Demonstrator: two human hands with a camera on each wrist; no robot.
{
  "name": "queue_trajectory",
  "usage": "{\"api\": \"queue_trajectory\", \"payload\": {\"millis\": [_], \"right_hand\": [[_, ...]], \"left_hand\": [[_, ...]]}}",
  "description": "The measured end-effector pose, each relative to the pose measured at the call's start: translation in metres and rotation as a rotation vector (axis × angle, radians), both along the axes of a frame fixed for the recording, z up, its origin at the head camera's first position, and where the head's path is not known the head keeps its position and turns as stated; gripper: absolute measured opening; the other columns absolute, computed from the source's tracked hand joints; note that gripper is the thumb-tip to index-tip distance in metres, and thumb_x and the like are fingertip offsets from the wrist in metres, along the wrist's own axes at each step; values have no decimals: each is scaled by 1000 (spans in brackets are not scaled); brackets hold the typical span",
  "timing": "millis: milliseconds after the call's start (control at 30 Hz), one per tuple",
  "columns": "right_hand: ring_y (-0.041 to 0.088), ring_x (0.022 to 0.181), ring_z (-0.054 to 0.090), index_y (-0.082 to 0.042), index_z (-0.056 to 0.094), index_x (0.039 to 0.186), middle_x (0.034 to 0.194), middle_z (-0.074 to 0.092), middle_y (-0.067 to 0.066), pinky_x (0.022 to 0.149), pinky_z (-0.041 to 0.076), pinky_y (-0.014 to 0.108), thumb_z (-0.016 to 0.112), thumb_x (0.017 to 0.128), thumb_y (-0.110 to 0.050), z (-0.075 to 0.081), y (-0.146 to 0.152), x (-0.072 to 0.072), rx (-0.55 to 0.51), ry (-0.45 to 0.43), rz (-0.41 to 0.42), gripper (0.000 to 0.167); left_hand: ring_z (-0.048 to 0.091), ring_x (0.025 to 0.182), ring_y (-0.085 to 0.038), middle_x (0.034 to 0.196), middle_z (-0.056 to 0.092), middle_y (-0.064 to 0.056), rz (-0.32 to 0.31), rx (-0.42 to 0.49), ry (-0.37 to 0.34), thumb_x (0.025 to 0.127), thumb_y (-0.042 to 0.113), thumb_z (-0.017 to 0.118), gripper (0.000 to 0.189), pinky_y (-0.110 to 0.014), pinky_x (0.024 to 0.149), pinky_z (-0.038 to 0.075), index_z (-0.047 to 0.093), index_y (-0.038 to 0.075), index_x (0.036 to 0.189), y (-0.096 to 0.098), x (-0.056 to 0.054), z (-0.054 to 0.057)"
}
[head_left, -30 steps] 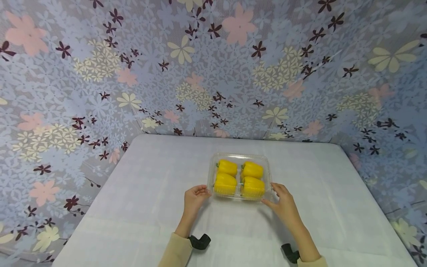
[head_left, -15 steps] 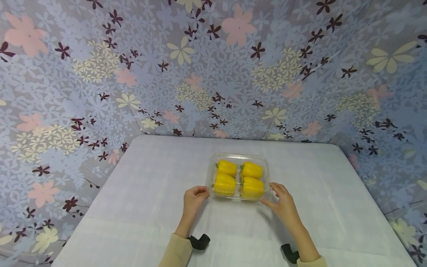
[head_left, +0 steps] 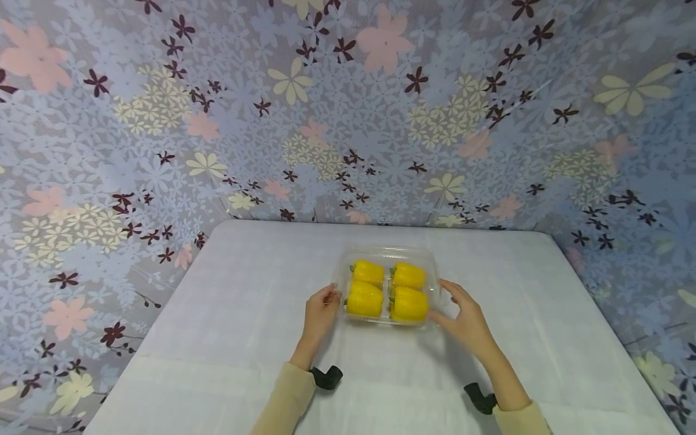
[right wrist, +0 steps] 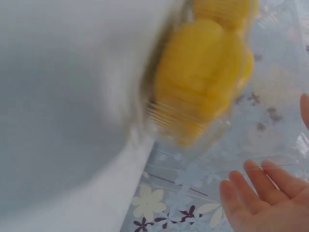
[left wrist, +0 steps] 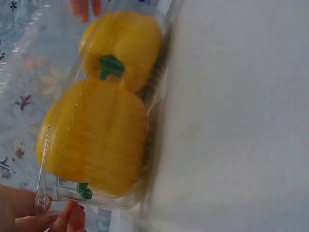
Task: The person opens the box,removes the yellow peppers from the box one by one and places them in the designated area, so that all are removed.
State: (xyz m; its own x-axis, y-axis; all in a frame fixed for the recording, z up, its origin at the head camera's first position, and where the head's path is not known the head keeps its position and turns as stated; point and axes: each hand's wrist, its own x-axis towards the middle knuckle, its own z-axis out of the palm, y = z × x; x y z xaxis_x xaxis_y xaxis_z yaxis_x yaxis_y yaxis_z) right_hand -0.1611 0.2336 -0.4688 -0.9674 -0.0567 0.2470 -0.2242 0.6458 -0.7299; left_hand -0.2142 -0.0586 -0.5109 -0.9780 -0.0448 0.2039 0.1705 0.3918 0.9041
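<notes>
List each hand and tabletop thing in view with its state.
Yellow peppers: four, lying on their sides.
Clear container: holding the yellow peppers.
Lid: apparently partly lifted.
Left hand: pinching plastic on the left side.
Right hand: fingers extended, at the right side.

Left hand (head_left: 321, 311) and right hand (head_left: 466, 320) now stand farther forward along the clear container (head_left: 386, 318) than before, the left more markedly. The lid (left wrist: 36, 48) appears raised; the ribbed band earlier crossing the two nearer yellow peppers (head_left: 364, 300) no longer overlies them.
</notes>
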Motion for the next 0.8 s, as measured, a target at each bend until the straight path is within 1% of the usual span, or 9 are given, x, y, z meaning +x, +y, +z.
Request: {"api": "queue_trajectory", "payload": {"millis": [133,300,433,500,533,600,633,733,800], "right_hand": [[42,128,41,3,44,137,139,45,24,104,35,59,73,82,-9,14,6,-18,-78,44,36,64],[43,135,33,-2,32,146,146,37,24,110,25,60,70,86,-13,29,12,-45,-168,17,52,72],[43,139,27,-6,13,151,151,30,24,112,20,60,67,89,-11,31,14,-69,-260,35,81,82],[43,140,25,-6,11,149,152,27,23,113,17,60,65,89,-6,29,14,-80,-290,71,98,81],[44,140,24,-4,13,148,153,25,23,113,17,61,64,90,-5,27,14,-85,-278,85,103,78],[46,140,23,2,22,145,153,22,26,111,18,63,62,90,-3,33,10,-88,-250,92,110,68],[47,139,23,3,26,144,154,19,26,110,19,64,61,92,-6,30,11,-93,-224,87,111,63],[48,138,25,5,35,142,157,15,24,108,23,64,59,94,-14,22,15,-107,-157,34,101,57],[47,137,28,4,33,144,158,14,21,108,25,63,58,95,-20,13,19,-118,-144,-13,93,60]], "left_hand": [[67,92,-33,102,70,-21,-46,-49,-1,91,6,58,35,-41,82,54,59,-10,122,1,-12,4],[67,92,-34,103,69,-22,-76,-106,25,88,2,58,38,-43,81,54,57,-12,123,4,-21,8],[67,91,-34,102,70,-22,-64,-126,38,87,1,59,37,-43,80,54,58,-12,122,5,-23,7],[67,92,-34,102,70,-21,-67,-124,30,88,2,59,37,-43,80,54,57,-12,123,4,-23,6],[67,92,-34,102,70,-21,-70,-126,28,89,2,59,37,-43,80,54,57,-11,124,4,-22,6],[66,93,-34,103,70,-21,-81,-129,24,90,3,59,38,-43,81,54,56,-11,126,3,-22,5],[66,94,-34,103,70,-21,-86,-129,19,91,4,59,39,-43,81,54,55,-10,127,3,-22,5],[66,95,-33,105,70,-20,-96,-136,15,92,6,58,40,-43,82,54,54,-9,129,3,-22,4],[66,95,-33,105,70,-20,-99,-143,17,92,6,58,40,-43,82,54,54,-9,129,4,-23,2]]}}
